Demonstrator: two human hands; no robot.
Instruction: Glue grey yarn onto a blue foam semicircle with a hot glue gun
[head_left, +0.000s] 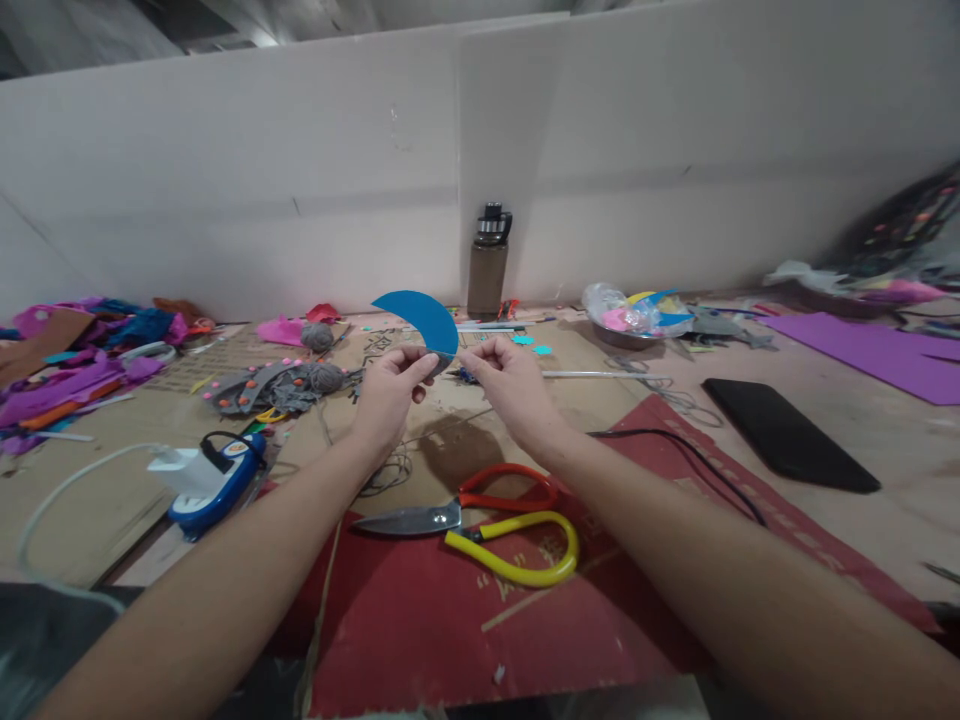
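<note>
My left hand [390, 385] pinches the lower end of a blue crescent-shaped cutout [420, 315] and holds it up above the table. My right hand [504, 375] is raised close beside it, fingers pinched together near the same end of the cutout; what they grip is too small to make out. Below my hands lie scissors with an orange handle [442, 510] and scissors with a yellow handle [517, 550], on a red sheet [450, 620].
A brown bottle [489, 262] stands at the white back wall. Grey yarn and felt pieces [289, 385] lie left of centre, coloured scraps [82, 360] far left, a blue-and-white device [214, 480] near left. A bowl of scraps [637, 315], a black phone [787, 432] and purple sheet [870, 352] lie right.
</note>
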